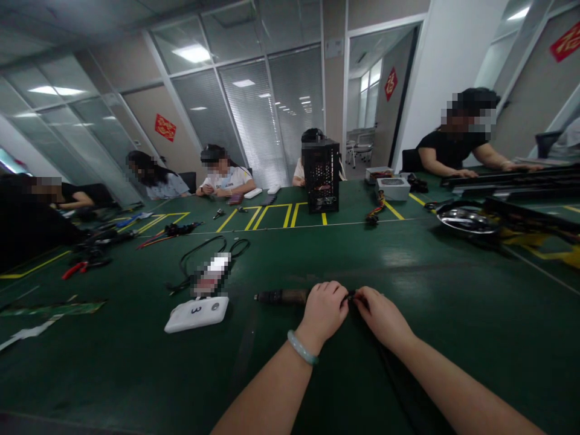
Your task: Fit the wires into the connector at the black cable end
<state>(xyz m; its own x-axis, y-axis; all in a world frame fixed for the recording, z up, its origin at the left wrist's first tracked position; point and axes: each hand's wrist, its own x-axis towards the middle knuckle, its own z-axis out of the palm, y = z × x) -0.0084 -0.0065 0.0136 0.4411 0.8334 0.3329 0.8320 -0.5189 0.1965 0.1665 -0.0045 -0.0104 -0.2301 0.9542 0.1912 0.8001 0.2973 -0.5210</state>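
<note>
My left hand [324, 314] grips a dark, scuffed cylindrical handle [281, 296], which sticks out to the left across the green table mat [408, 386]. My right hand [383, 320] comes in from the right, its fingertips pinching a thin black cable [356, 296] at the handle's tip. The two hands nearly touch there, and the fingers hide the join. A pale green bangle [302, 348] circles my left wrist. Left of my hands lies a white power bank [196, 314] marked 3, beside a coiled black cable [203, 257].
Green strips of circuit board [52, 309] and red-handled pliers [77, 270] lie at the left. Several co-workers sit around the long table. A black mesh computer case [321, 175], power supply units [393, 188] and a round metal fan part [466, 219] stand farther off.
</note>
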